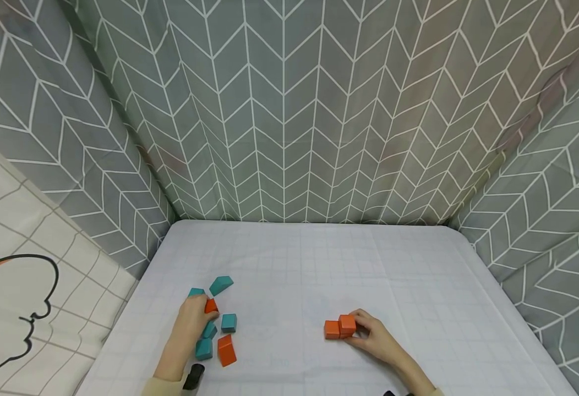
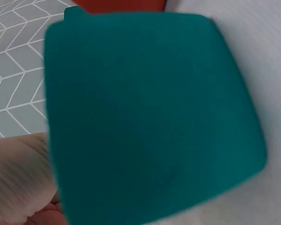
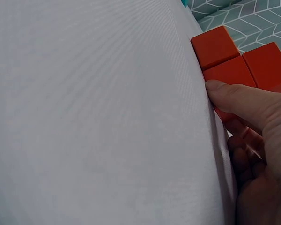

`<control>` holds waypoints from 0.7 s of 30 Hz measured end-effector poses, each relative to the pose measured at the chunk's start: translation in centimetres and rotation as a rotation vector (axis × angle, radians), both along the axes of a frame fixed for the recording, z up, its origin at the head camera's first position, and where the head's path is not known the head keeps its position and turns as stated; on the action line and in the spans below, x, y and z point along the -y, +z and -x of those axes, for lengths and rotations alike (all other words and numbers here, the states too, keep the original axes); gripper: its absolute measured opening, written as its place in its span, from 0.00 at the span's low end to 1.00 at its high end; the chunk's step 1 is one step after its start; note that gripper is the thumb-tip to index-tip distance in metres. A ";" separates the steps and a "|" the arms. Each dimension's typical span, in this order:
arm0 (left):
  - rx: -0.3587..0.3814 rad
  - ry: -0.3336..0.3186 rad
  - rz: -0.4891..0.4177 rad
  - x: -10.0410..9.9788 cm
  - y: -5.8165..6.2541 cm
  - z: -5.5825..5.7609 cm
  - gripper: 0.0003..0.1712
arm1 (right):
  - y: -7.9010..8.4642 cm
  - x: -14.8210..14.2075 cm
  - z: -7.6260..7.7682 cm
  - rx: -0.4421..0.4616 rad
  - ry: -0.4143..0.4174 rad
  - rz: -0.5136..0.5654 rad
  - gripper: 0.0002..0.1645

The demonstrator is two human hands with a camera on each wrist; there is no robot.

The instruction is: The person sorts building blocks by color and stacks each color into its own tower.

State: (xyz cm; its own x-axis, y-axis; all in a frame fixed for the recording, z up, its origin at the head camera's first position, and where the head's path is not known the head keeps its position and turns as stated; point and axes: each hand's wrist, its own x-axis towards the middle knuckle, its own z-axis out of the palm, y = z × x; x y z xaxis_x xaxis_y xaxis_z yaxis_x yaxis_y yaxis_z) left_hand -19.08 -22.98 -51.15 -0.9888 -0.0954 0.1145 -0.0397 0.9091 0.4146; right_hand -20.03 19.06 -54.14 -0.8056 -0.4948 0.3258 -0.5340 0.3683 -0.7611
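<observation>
My left hand (image 1: 192, 316) is at the left cluster of blocks, thumb and fingers around a small orange block (image 1: 212, 306). In the left wrist view, a teal block (image 2: 150, 117) fills the foreground and hides most of that hand's fingers. On the right, my right hand (image 1: 375, 336) pinches a lower orange cube (image 3: 230, 74), its thumb pressed on the near face. A second orange cube (image 1: 347, 323) sits on top of that one. Close against the lower cube's left side stands a third orange cube (image 1: 331, 330).
Around the left hand lie a teal wedge-like block (image 1: 221, 284), a teal cube (image 1: 228, 323), another teal block (image 1: 203, 349) and a larger orange block (image 1: 227, 351). A white cloth covers the table (image 1: 289, 275). Patterned grey curtains (image 1: 299, 110) hang behind and beside it.
</observation>
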 end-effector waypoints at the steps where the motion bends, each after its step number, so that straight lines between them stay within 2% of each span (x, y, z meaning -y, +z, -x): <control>1: 0.004 0.006 -0.006 0.0 0.0 0.0 0.14 | -0.2 -0.1 0.1 0.001 -0.002 -0.005 0.19; 8: 0.011 0.005 -0.028 -0.1 0.0 0.0 0.15 | -1.8 -0.7 0.7 0.027 0.005 -0.008 0.18; 21: 0.020 0.012 -0.021 -0.1 -0.1 -0.1 0.16 | -2.0 -0.7 0.8 0.031 0.006 -0.007 0.18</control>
